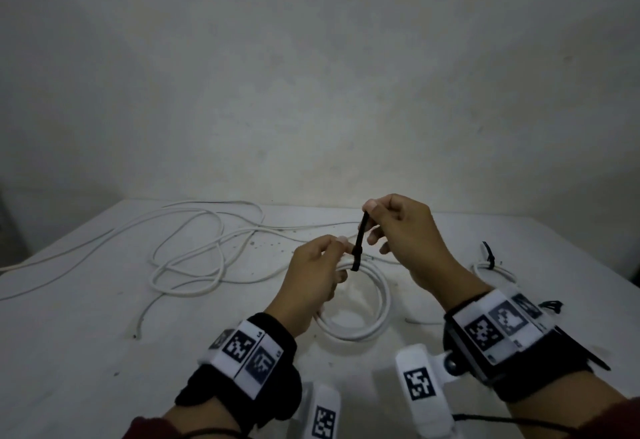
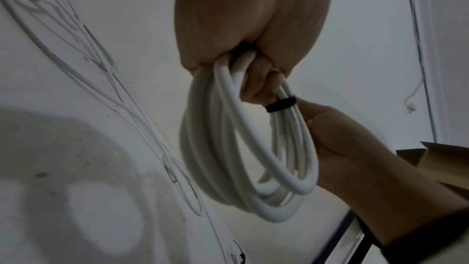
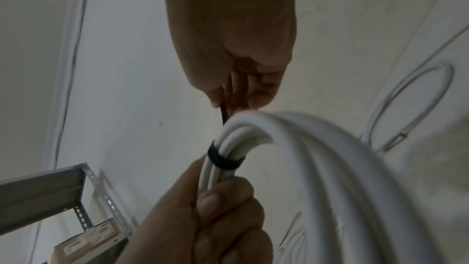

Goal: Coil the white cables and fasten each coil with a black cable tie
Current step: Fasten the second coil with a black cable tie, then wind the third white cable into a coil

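A coil of white cable (image 1: 367,303) hangs just above the white table (image 1: 86,352). My left hand (image 1: 341,244) grips the coil's top strands, as the left wrist view shows with the coil (image 2: 243,138) dangling from the curled fingers. A black cable tie (image 1: 357,248) is looped round the strands beside those fingers. My right hand (image 1: 367,209) pinches the tie's free tail between thumb and forefinger, holding it up and away from the coil. In the right wrist view the tie band (image 3: 223,159) sits tight round the bundled strands (image 3: 317,148).
Loose white cable (image 1: 194,251) sprawls in tangled loops over the table's left and back. A smaller tied coil (image 1: 493,267) lies at the right, with a spare black tie (image 1: 551,305) near it. A metal shelf frame (image 3: 50,186) stands off the table's side.
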